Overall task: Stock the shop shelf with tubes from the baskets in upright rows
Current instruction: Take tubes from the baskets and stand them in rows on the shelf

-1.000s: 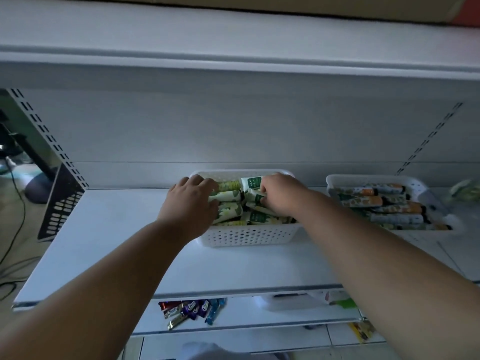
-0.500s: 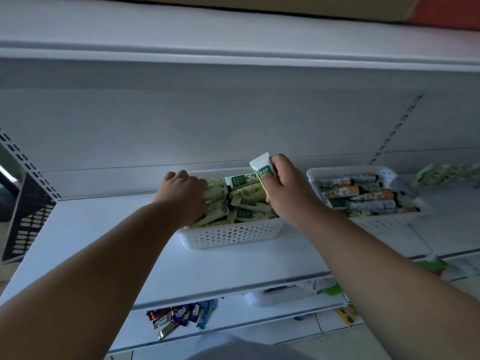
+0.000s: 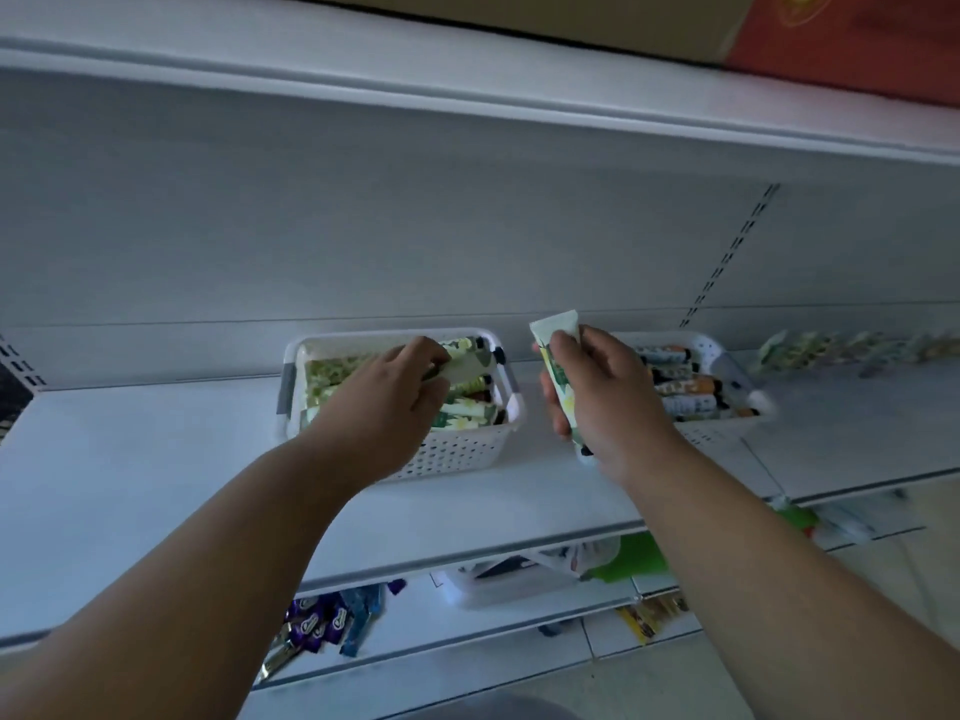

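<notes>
Shelf (image 3: pixel 156 485): bare at left, leaving room for upright rows.
Left basket (image 3: pixel 457 449): green tubes lying flat, loosely piled.
Left hand (image 3: pixel 384 402): grip pinched on 1 green tube (image 3: pixel 467 363) inside the basket, apparently lifting it.
Right hand (image 3: pixel 608 402): grip clamped on 1 upright tube (image 3: pixel 558 335), clear of both baskets, probably for placing.
Right basket (image 3: pixel 717 439): orange-capped tubes, untouched.

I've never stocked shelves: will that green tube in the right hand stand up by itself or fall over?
The tube looks tall and narrow, so it probably tips easily. The right hand lifts it alone, so it's likely light. Its flat crimped end suggests soft sides that dent when squeezed.
</notes>
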Demonstrator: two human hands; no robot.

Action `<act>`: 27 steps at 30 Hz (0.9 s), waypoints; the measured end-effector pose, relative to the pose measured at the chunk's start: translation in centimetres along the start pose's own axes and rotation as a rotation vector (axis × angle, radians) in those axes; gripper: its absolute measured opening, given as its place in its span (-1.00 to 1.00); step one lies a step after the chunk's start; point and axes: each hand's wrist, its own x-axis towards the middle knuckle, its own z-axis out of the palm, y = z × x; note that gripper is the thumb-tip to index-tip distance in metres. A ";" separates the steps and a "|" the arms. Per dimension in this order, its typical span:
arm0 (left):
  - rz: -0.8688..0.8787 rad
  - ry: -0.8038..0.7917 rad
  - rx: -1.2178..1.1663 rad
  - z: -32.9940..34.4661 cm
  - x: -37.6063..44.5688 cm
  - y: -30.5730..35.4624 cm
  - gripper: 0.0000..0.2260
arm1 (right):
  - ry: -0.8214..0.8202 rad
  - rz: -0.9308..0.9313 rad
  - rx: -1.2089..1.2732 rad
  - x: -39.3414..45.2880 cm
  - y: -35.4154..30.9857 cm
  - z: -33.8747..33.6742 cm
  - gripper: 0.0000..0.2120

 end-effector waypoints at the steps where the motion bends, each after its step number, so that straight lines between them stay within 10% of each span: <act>1: 0.026 0.012 0.003 0.5 0.0 0.8 -0.78 | 0.015 0.019 0.049 -0.3 0.3 -1.1 -0.71; 12: 0.249 -0.122 -0.115 13.0 3.2 20.8 -0.81 | 0.185 0.055 0.018 -7.1 3.6 -23.1 -0.79; 27: -0.024 -0.004 -0.219 24.6 12.0 32.6 -0.91 | 0.160 0.060 -0.167 -0.4 9.1 -39.7 -0.74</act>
